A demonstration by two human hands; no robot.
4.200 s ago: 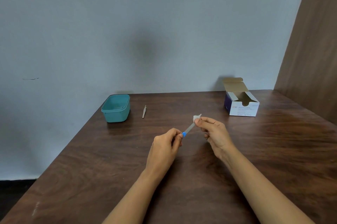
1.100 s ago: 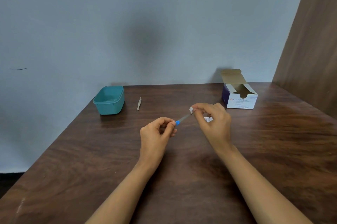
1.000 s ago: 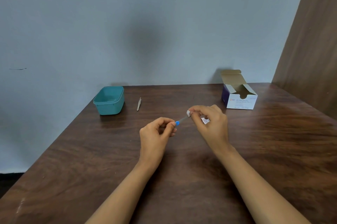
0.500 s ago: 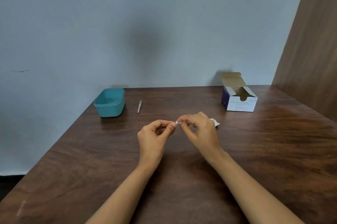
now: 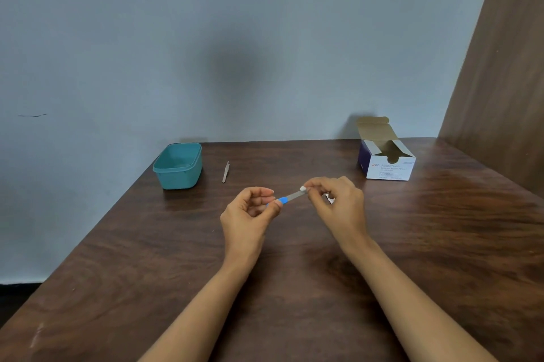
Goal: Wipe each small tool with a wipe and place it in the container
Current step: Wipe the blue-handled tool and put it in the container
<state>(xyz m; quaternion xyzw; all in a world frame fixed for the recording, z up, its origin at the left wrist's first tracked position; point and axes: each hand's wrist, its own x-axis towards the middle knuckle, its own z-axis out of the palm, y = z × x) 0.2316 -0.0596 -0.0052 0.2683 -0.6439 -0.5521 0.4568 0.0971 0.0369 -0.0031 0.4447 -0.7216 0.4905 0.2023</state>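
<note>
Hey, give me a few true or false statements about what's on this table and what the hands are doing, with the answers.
1. The left hand pinches the blue-ended tool by its blue end. True.
2. The teal container has a tool in it. False: no tool shows inside it.
3. The swab box is closed. False: its top flap stands open.
4. A slim metal tool lies on the table beside the container, not touching it. True.
5. The right hand holds nothing. False: it pinches a white wipe on the tool's far end.
</note>
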